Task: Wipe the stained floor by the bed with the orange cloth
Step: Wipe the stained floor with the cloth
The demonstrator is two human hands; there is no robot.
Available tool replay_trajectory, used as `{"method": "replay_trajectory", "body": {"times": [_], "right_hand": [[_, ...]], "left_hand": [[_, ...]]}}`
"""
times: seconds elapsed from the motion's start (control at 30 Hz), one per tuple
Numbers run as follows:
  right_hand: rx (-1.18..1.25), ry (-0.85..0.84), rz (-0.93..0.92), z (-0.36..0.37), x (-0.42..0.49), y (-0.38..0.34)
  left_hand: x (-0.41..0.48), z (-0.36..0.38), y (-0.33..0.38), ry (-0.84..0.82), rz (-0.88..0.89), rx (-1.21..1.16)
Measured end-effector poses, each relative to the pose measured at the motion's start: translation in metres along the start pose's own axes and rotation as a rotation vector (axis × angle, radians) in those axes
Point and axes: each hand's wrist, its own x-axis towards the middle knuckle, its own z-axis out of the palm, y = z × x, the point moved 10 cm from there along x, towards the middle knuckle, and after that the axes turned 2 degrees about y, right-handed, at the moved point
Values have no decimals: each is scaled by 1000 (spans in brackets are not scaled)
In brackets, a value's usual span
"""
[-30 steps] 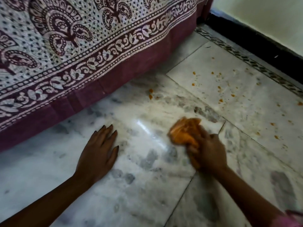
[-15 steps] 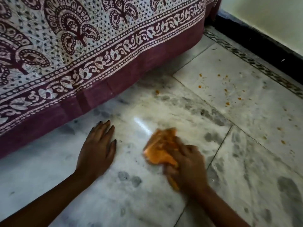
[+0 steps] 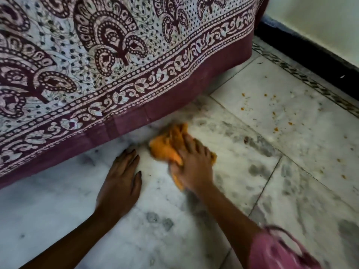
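Black skirting board (image 3: 303, 51): diagonal, upper right. Pale wall (image 3: 320, 16): directly above skirting. Dark-patterned border strip (image 3: 303, 78): along skirting's foot. Maroon-and-white printed bedspread (image 3: 116, 55): left of skirting.

We see through a single wide-angle camera on the head, facing forward and steeply down, close above the floor (image 3: 58, 210); the bed (image 3: 116, 65) fills the upper left, the wall skirting (image 3: 310, 52) crosses the upper right.
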Motion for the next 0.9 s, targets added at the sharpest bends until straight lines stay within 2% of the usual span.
{"method": "replay_trajectory", "body": {"times": [0.1, 0.17, 0.27, 0.33, 0.4, 0.5, 0.6, 0.67, 0.77, 0.83, 0.9], "right_hand": [[26, -54, -116, -18, -69, 40], [-50, -33, 17, -29, -67, 97], [-131, -6, 292, -32, -5, 151], [-100, -33, 443, -17, 52, 151], [-110, -100, 472, 7, 95, 118], [-125, -56, 241, 28, 110, 26], [-8, -32, -31, 22, 57, -35], [16, -43, -132, 11, 5, -26], [-5, -89, -179, -9, -63, 39], [-79, -77, 9, -29, -75, 114], [-128, -38, 306, -44, -58, 186]], "left_hand": [[-4, -4, 1, 12, -8, -37], [-6, -3, 2, 19, -12, -69], [-4, -3, 4, 45, -18, -102], [-2, -1, 2, 45, -19, -102], [-1, 1, 1, 33, -5, -94], [-1, 1, 0, 18, -6, -90], [-1, -2, -4, 34, -29, -108], [-2, -5, -6, 45, -43, -125], [-4, -5, -6, 44, -53, -105], [-5, -2, -4, 33, -43, -94], [-3, -1, -1, 32, -21, -82]]}}
